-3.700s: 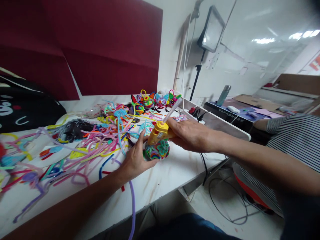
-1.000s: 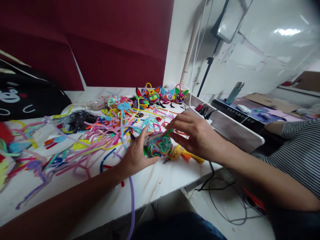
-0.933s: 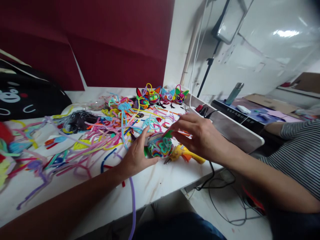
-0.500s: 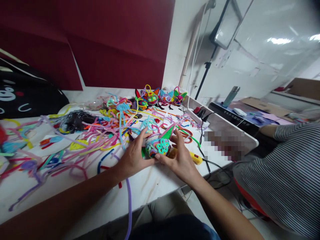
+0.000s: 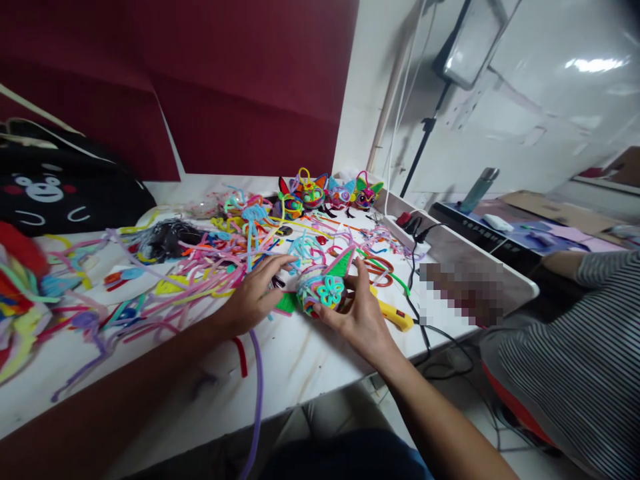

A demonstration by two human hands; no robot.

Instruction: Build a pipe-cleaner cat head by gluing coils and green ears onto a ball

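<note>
A round animal-head ornament [image 5: 310,287] made of coloured pipe cleaners rests on the table in front of me. It has a pink-edged green ear and a turquoise flower on its side. My right hand [image 5: 361,317] is closed around its right side, thumb low at the front and fingers behind. Just left of it, apart from the ornament, my left hand [image 5: 255,293] has its fingers stretched out and holds nothing. Under that hand's fingertips lies a green piece [image 5: 287,303]. A yellow glue gun [image 5: 397,315] sits behind my right hand, partly hidden by it.
Loose pipe cleaners [image 5: 200,270] cover the table's left and middle. Several finished ornaments [image 5: 340,193] stand at the back. A black bag [image 5: 75,193] is at far left. Black cables [image 5: 419,293] run along the right edge. A person in a striped sleeve [image 5: 603,267] sits at right.
My left hand has let go of the ornament and drawn away to the left, while my right hand keeps hold. The green piece now shows between them. The view has turned slightly left.
</note>
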